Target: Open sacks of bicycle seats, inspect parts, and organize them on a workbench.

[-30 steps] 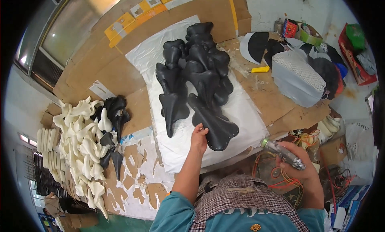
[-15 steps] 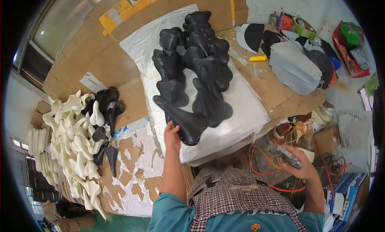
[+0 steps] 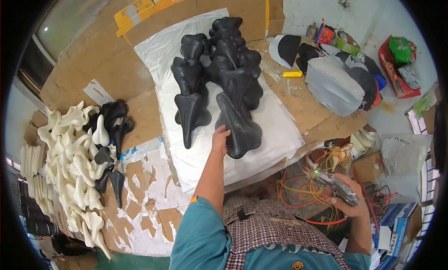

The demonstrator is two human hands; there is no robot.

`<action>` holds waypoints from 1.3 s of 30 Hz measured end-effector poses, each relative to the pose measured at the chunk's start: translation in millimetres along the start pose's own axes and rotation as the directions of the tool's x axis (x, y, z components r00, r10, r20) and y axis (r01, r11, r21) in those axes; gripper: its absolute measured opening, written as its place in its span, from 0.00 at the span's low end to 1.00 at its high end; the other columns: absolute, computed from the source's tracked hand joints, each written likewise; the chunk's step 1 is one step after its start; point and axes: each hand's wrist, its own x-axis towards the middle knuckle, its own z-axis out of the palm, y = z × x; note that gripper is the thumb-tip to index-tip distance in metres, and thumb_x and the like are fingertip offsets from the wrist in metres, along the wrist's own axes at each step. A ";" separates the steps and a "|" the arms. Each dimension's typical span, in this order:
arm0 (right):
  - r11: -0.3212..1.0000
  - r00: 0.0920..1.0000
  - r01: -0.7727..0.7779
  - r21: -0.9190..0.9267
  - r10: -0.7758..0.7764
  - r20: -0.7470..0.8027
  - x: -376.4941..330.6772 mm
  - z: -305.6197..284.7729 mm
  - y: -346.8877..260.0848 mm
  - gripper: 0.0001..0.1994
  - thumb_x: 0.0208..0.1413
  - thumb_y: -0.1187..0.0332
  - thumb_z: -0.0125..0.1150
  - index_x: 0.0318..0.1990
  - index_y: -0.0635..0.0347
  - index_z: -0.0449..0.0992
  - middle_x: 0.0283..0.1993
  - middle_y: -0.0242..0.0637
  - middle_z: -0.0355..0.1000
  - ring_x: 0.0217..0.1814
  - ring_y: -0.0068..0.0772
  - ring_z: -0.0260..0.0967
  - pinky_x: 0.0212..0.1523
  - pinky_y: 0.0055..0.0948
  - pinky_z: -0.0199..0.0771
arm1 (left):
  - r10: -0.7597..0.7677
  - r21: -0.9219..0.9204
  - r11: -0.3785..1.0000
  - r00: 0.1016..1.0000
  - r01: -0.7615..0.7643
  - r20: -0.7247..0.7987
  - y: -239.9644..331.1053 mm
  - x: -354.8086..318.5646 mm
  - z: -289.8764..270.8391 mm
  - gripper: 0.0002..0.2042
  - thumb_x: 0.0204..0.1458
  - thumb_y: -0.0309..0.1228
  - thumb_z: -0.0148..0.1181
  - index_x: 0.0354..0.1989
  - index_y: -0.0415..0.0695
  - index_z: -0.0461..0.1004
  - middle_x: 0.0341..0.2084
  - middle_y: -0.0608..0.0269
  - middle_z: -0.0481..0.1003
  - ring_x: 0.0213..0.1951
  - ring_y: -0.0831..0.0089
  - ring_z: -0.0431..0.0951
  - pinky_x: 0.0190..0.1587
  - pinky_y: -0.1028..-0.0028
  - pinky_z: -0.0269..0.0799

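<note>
While left hand point(image 3: 219, 135) touches, saddle point(image 3: 237, 125) points away.

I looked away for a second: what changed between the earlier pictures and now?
The left hand stayed on the nearest black saddle, shifting from its wide end to its side. The right hand dropped lower, still gripping the metal tool. The saddle pile stayed put.

Left hand point(image 3: 218, 138) extended forward, right hand point(image 3: 347, 202) clenched low
</note>
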 end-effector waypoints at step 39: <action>0.955 0.994 -0.018 0.297 0.050 -0.098 134.5 129.2 -47.7 0.27 0.49 0.72 0.58 0.57 0.69 0.56 0.33 0.35 0.69 0.34 0.23 0.67 0.34 0.22 0.69 | 0.081 -0.279 0.850 0.635 -0.446 -0.768 120.8 -86.8 -366.9 0.22 0.48 0.37 0.52 0.51 0.42 0.60 0.52 0.63 0.60 0.36 0.67 0.68 0.37 0.70 0.66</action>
